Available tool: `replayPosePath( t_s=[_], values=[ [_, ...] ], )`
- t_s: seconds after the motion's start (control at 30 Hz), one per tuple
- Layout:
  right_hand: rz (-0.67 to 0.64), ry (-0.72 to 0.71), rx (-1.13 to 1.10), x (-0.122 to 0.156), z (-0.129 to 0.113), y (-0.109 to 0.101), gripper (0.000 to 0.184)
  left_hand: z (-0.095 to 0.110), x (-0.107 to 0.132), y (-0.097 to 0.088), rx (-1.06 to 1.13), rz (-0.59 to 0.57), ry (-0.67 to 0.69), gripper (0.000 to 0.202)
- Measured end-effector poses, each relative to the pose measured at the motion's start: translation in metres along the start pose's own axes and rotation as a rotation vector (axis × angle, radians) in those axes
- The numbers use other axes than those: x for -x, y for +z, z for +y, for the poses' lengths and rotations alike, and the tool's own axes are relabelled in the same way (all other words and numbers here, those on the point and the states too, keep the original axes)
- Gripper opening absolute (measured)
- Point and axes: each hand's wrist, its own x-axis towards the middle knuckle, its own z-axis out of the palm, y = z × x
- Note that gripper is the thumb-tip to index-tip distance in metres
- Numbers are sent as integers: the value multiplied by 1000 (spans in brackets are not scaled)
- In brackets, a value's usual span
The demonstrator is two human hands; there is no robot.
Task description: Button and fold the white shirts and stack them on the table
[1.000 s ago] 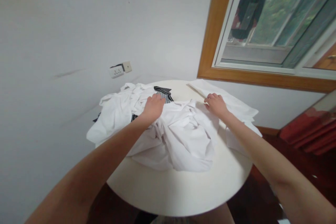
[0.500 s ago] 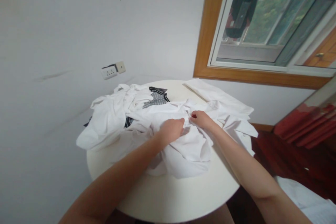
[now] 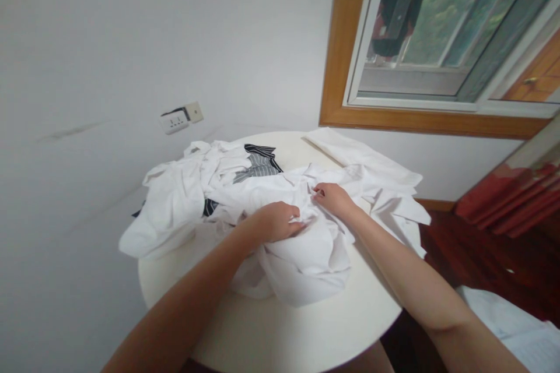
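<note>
A crumpled white garment [image 3: 306, 268] lies bunched in folds on the round white table [image 3: 271, 338]. My right hand [image 3: 335, 199] pinches a fold of it between thumb and fingertips near the middle of the heap. Just to the left and slightly nearer, my left hand [image 3: 277, 221] has its fingers curled on the same garment, with cloth between the thumb and fingers. The fingertips are partly hidden in the folds, and the garment's exact kind cannot be made out.
More white clothing [image 3: 170, 198] is piled at the table's left, with a black-and-white striped cloth [image 3: 260, 164] beside it. A flat white cloth [image 3: 363, 154] lies back right. Behind are a wall socket [image 3: 175, 122] and a wood-framed window [image 3: 335, 70]; a red curtain [image 3: 507, 201] hangs right.
My left hand has shifted slightly left and nearer, its thumb and fingers parting a little. My right hand keeps its pinch on the cloth. The view has moved slightly.
</note>
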Motion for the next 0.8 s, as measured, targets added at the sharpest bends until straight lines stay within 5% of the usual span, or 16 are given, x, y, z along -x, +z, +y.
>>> replayPosePath(
  t_s=[0.13, 0.23, 0.33, 0.47, 0.8],
  values=[
    [89, 41, -28, 0, -5, -6, 31, -14, -17, -25, 213, -20, 28, 39],
    [107, 9, -36, 1, -11, -3, 32, -30, -49, -38, 82, 229, -10, 36],
    [17, -27, 6, 2, -15, 4, 31, -44, -86, -34, -126, 365, 24, 32],
    [-28, -73, 50, 3, -13, 7, 32, -60, -118, -16, -250, 299, -38, 31],
    [-72, -190, 87, 6, -1, -3, 29, -98, -112, -2, -217, 361, -212, 51]
  ],
)
